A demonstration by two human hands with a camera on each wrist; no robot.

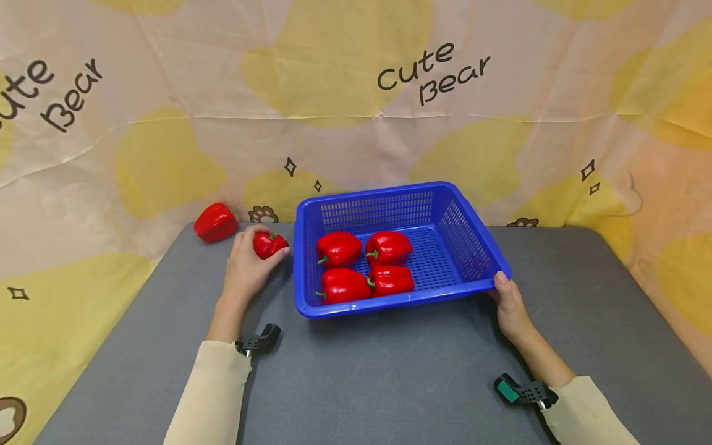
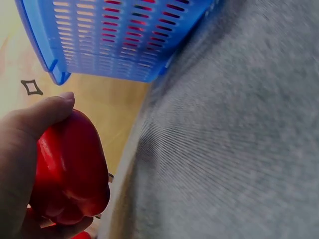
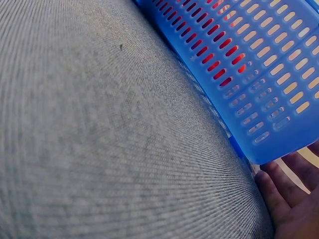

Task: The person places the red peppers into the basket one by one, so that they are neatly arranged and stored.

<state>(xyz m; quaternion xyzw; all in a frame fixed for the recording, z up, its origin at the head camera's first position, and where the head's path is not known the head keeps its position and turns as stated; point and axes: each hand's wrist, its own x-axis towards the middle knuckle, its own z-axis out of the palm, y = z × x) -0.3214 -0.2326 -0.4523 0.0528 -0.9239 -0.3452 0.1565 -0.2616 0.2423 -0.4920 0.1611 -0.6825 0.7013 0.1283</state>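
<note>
My left hand point(image 1: 247, 262) grips a red bell pepper point(image 1: 268, 245) just left of the blue plastic basket point(image 1: 473, 238). In the left wrist view the thumb lies along one side of this pepper point(image 2: 75, 164), and fingertips show at its far side. Several red bell peppers point(image 1: 338, 249) lie in the left half of the basket, their green stems toward the left. My right hand point(image 1: 510, 309) holds the basket's near right corner, thumb on the rim. Seen from the right wrist, its fingers point(image 3: 286, 181) reach round the outside beneath that corner.
Another red bell pepper point(image 1: 216, 222) sits at the table's far left corner, beyond my left hand. The grey table point(image 1: 378, 377) ends at a patterned yellow cloth point(image 1: 345, 93) hanging behind it. Each wrist wears a black strap point(image 1: 258, 341).
</note>
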